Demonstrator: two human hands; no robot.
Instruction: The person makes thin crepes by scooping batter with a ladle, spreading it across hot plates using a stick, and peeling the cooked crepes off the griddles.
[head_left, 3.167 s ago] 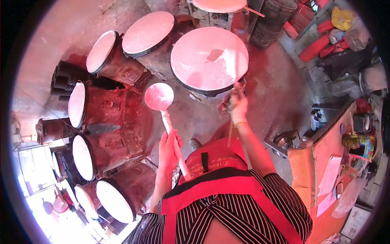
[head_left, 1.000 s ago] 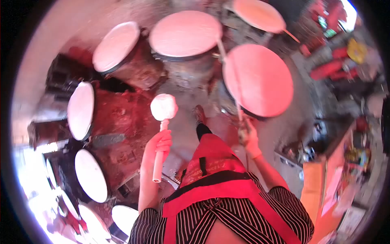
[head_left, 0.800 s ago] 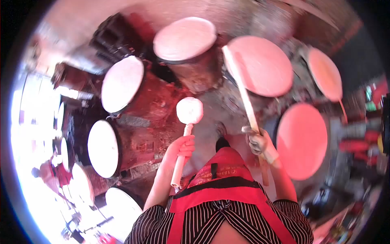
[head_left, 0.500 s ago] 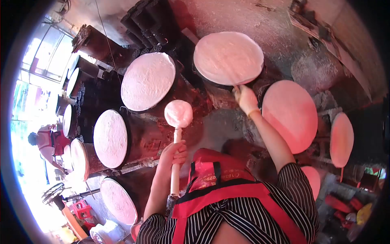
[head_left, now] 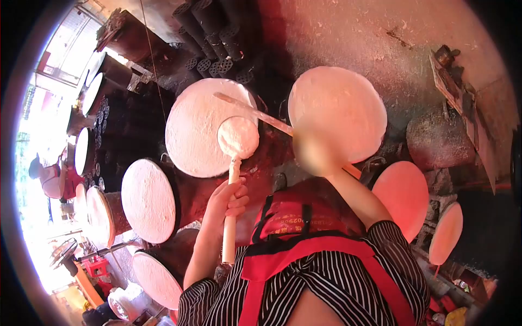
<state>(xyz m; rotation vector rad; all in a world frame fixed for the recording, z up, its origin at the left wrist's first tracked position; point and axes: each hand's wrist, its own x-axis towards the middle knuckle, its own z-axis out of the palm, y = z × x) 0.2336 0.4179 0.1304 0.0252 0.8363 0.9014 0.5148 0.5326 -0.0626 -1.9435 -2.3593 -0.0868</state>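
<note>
My left hand is closed around the pale handle of a ladle-like tool, whose round head is covered with white dough or batter. That head is in front of a round griddle coated with a pale batter sheet; whether they touch I cannot tell. My right hand, blurred and apparently gloved, is wrapped round a long flat wooden stick. The stick's far end lies over the left griddle's sheet. Behind my right hand is a second coated round griddle.
More coated round griddles stand left, lower left and right. Dark perforated cylinders are stacked at the back. A person in a red apron works at far left. A board leans on the right wall.
My right hand has moved left and nearer to my body, bringing the stick from the right griddle's edge across to the left griddle. My left hand keeps its hold; the view has shifted.
</note>
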